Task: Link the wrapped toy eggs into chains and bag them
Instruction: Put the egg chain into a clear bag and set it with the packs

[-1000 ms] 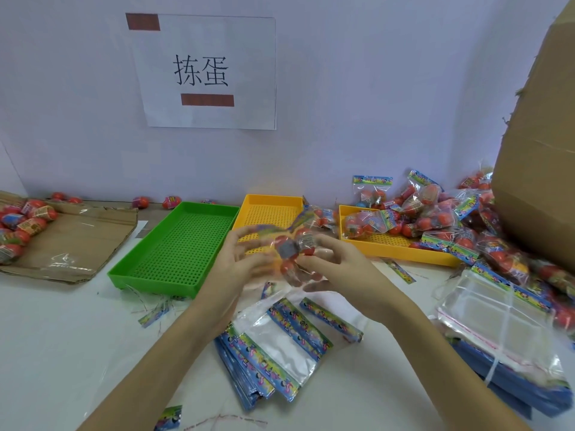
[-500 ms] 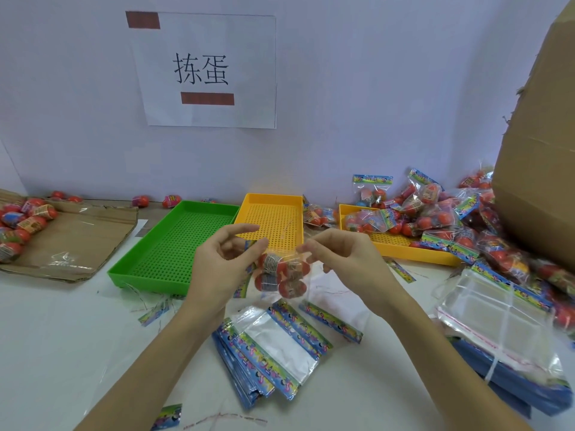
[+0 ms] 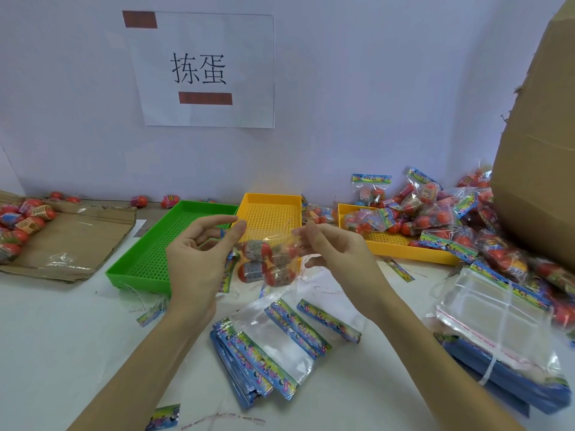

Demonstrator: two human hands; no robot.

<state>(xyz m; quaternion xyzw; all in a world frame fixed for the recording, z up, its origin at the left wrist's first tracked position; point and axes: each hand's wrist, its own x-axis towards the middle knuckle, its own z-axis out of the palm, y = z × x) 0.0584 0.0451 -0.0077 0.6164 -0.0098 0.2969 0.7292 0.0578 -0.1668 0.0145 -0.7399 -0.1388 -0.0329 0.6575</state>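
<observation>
At the far left edge of the frame a heap of loose wrapped eggs [image 3: 21,223] lies on a flattened sheet of cardboard [image 3: 77,241], and a few more eggs sit along the foot of the wall behind it. Just right of the cardboard stands a green perforated tray [image 3: 174,241], and touching its right side a yellow tray [image 3: 270,213].

In the centre of the frame the left hand [image 3: 199,259] is raised above the table, thumb and forefinger closed together on the left top corner of a clear bag [image 3: 267,259]. The bag hangs between the two hands in front of the yellow tray, with four wrapped toy eggs [image 3: 264,262] bunched inside it. The right hand [image 3: 336,250] pinches the opposite top corner, its other fingers loosely curled.

Below the hands, in the lower middle of the frame, a fanned stack of empty bags [image 3: 267,353] with colourful header strips lies on the white table [image 3: 77,337].

Right of centre a second yellow tray [image 3: 404,244] carries filled bags [image 3: 435,213], which spill into a large pile reaching the right edge. In the lower right a bundle of clear bags [image 3: 497,325] rests on a blue stack. A large cardboard box [image 3: 541,166] fills the upper right corner. On the wall, upper left of centre, hangs a paper sign [image 3: 202,70].
</observation>
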